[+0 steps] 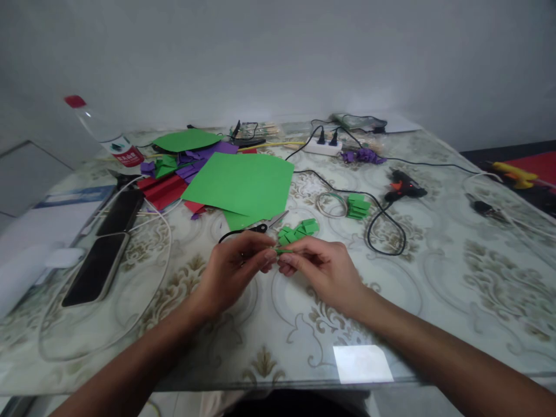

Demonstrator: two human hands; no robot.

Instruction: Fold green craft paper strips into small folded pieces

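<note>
Both hands meet over the middle of the table, pinching one small green paper piece (284,251) between them. My left hand (237,263) has its thumb and fingers closed on the left end of the piece. From the other side my right hand (324,266) grips it, fingertips together. Fingers cover most of the piece, so its folds cannot be made out. Just beyond the hands lies a cluster of small green paper pieces (299,230). Scissors (264,227) rest beside my left hand, their blades pointing to the upper right.
Large green sheets (243,182) lie past the scissors, near red paper (163,191). A glue gun (403,185) with a looping black cord stands right, near stacked green pieces (358,207). Phones (93,269), a white cable and a bottle (108,136) occupy the left; a power strip (322,146) sits behind.
</note>
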